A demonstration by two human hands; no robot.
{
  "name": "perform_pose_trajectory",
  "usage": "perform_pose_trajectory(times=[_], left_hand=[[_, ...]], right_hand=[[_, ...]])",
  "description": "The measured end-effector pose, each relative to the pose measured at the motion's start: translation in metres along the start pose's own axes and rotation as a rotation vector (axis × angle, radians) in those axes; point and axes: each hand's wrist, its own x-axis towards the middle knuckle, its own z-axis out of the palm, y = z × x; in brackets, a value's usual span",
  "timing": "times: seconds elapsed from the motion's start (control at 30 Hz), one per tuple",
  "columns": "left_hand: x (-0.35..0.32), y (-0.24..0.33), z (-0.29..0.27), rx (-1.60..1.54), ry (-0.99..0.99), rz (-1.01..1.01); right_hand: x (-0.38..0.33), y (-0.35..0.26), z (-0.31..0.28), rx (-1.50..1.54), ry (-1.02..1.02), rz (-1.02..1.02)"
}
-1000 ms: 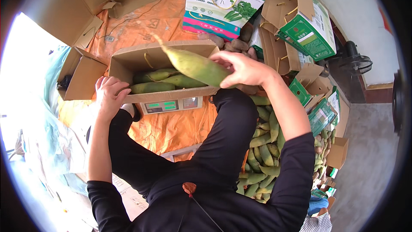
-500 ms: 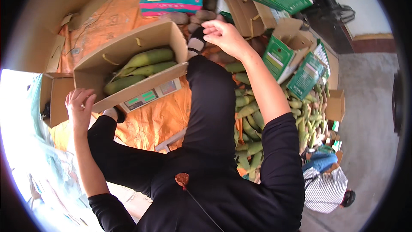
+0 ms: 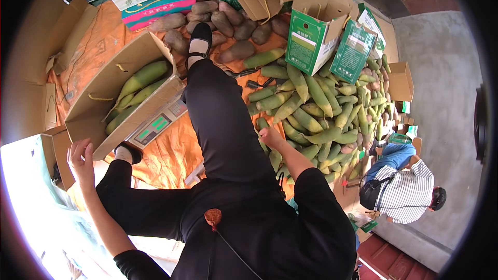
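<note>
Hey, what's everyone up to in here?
Someone in black is between a box of green radishes and a pile of more. The box sits on a scale. The left hand is by the box's near corner, fingers loosely bent; the right hand is at the pile's edge, and whether it holds a radish is hard to tell. Another person in stripes is farther off.
</note>
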Motion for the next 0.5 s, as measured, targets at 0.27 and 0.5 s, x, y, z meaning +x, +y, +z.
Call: perform_pose_trajectory(times=[0.27, 0.5], left_hand=[[-0.010, -0.002, -0.018, 0.107, 0.002, -0.055], [0.003, -0.005, 0.011, 0.016, 0.010, -0.002]], right_hand=[[0.026, 0.028, 0.019, 0.610, 0.010, 0.514], [0.060, 0.174, 0.037, 0.423, 0.072, 0.541]])
